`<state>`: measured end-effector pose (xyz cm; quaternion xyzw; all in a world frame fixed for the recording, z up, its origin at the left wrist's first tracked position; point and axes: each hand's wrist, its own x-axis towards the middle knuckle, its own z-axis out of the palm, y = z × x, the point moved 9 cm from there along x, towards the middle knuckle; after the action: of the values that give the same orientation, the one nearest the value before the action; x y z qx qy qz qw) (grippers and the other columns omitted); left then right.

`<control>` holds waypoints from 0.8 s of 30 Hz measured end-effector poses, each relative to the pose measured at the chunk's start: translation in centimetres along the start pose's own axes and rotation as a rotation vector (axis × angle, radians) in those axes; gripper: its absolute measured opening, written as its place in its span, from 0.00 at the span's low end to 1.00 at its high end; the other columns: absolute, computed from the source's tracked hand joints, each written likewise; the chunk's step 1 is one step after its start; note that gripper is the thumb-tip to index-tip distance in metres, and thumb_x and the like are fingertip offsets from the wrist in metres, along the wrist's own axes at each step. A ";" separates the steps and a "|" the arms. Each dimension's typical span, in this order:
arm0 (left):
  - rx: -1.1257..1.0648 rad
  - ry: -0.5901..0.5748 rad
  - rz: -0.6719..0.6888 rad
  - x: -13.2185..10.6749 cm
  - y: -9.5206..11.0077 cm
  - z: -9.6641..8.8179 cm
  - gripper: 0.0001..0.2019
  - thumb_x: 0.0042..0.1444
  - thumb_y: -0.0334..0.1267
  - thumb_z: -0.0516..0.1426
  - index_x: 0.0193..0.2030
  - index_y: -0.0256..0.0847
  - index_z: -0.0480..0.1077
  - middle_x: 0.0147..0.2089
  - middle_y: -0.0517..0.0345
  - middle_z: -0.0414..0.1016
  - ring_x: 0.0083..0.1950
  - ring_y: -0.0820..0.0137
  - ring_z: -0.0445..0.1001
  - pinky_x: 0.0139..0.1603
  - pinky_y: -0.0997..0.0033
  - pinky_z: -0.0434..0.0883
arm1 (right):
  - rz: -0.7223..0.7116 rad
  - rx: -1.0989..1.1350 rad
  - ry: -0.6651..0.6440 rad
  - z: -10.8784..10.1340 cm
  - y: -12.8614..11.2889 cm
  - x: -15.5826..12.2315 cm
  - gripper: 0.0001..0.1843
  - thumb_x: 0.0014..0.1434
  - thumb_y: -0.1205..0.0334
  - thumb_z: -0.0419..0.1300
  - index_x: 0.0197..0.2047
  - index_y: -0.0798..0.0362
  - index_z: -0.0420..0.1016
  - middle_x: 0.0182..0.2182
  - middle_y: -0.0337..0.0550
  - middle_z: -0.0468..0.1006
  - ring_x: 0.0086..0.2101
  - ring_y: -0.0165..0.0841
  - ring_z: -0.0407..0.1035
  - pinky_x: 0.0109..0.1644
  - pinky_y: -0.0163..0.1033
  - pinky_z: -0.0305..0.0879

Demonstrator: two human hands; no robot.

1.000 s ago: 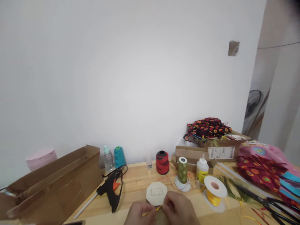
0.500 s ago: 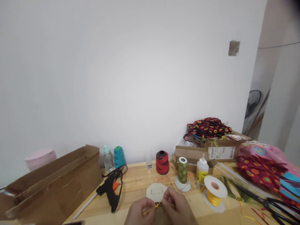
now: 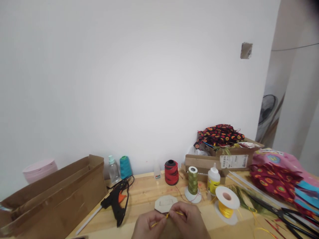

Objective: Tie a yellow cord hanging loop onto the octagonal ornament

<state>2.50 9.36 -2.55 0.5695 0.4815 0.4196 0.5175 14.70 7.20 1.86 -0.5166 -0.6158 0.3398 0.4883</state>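
My left hand (image 3: 149, 225) and my right hand (image 3: 188, 222) meet at the bottom middle of the view, over the wooden table (image 3: 147, 194). Both pinch a thin yellow cord (image 3: 167, 215) that runs between their fingertips. Just beyond the fingers lies a flat octagonal cardboard piece (image 3: 165, 203). A yellow ribbon spool (image 3: 225, 205) lies on its side to the right of my right hand.
A black glue gun (image 3: 116, 203) lies left of my hands, beside a long open cardboard box (image 3: 54, 196). Red (image 3: 171, 172), olive (image 3: 192, 181) and teal (image 3: 125, 167) thread spools, a glue bottle (image 3: 213, 179), scissors (image 3: 286, 214), a box of patterned fabric (image 3: 221, 149) and fabric piles (image 3: 276, 176) stand behind and right.
My hands have shifted slightly along the yellow cord, fingertips closing nearer together. The view has tilted a little.
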 end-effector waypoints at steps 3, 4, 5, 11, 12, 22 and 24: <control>-0.032 0.018 0.010 -0.1 0.4 -0.1 0.11 0.33 0.42 0.59 0.17 0.35 0.71 0.17 0.58 0.74 0.22 0.73 0.68 0.23 0.78 0.62 | -0.002 0.145 0.017 0.1 0.6 0.1 0.09 0.44 0.63 0.53 0.20 0.57 0.70 0.19 0.42 0.71 0.25 0.32 0.66 0.26 0.30 0.60; -0.051 0.013 0.005 -0.2 0.5 0.0 0.11 0.33 0.42 0.59 0.17 0.35 0.71 0.17 0.59 0.74 0.21 0.73 0.67 0.23 0.78 0.62 | 0.005 0.191 0.027 0.0 0.8 0.2 0.09 0.44 0.62 0.53 0.20 0.57 0.70 0.18 0.41 0.71 0.24 0.31 0.65 0.26 0.30 0.60; -0.065 0.008 0.003 -0.2 0.6 0.0 0.11 0.34 0.42 0.59 0.17 0.35 0.71 0.17 0.59 0.74 0.21 0.73 0.67 0.23 0.78 0.62 | 0.019 0.232 0.044 -0.1 1.1 0.2 0.08 0.43 0.62 0.54 0.19 0.57 0.70 0.18 0.40 0.70 0.24 0.31 0.65 0.25 0.30 0.60; 0.187 0.060 0.146 -0.5 2.3 -0.9 0.11 0.40 0.43 0.55 0.23 0.37 0.72 0.25 0.55 0.76 0.30 0.68 0.71 0.30 0.75 0.67 | 0.107 0.298 0.066 -0.7 0.8 0.1 0.10 0.41 0.59 0.56 0.19 0.58 0.70 0.17 0.39 0.69 0.23 0.30 0.63 0.26 0.30 0.60; 0.211 0.055 0.160 -0.6 2.6 -0.9 0.10 0.41 0.42 0.55 0.26 0.38 0.72 0.29 0.54 0.77 0.33 0.67 0.72 0.33 0.75 0.68 | 0.112 0.301 0.060 -0.8 0.6 0.1 0.10 0.41 0.58 0.56 0.18 0.57 0.70 0.17 0.39 0.68 0.23 0.30 0.63 0.25 0.30 0.60; 0.274 -0.269 0.268 -2.4 6.2 2.5 0.13 0.50 0.40 0.49 0.41 0.48 0.68 0.40 0.61 0.75 0.40 0.69 0.71 0.40 0.76 0.66 | 0.016 0.237 0.044 -0.9 -0.3 0.0 0.08 0.44 0.61 0.56 0.20 0.56 0.71 0.17 0.38 0.69 0.23 0.29 0.64 0.25 0.29 0.60; 0.298 -0.241 0.255 -2.4 6.2 2.3 0.13 0.49 0.41 0.49 0.40 0.47 0.69 0.37 0.61 0.76 0.37 0.68 0.72 0.38 0.76 0.67 | 0.000 0.214 0.046 -0.9 -0.5 -0.1 0.08 0.44 0.61 0.55 0.20 0.56 0.71 0.17 0.38 0.70 0.23 0.30 0.65 0.25 0.29 0.60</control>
<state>5.04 6.59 3.38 0.7418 0.3972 0.3349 0.4240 15.45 6.95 2.58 -0.4689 -0.5649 0.3917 0.5546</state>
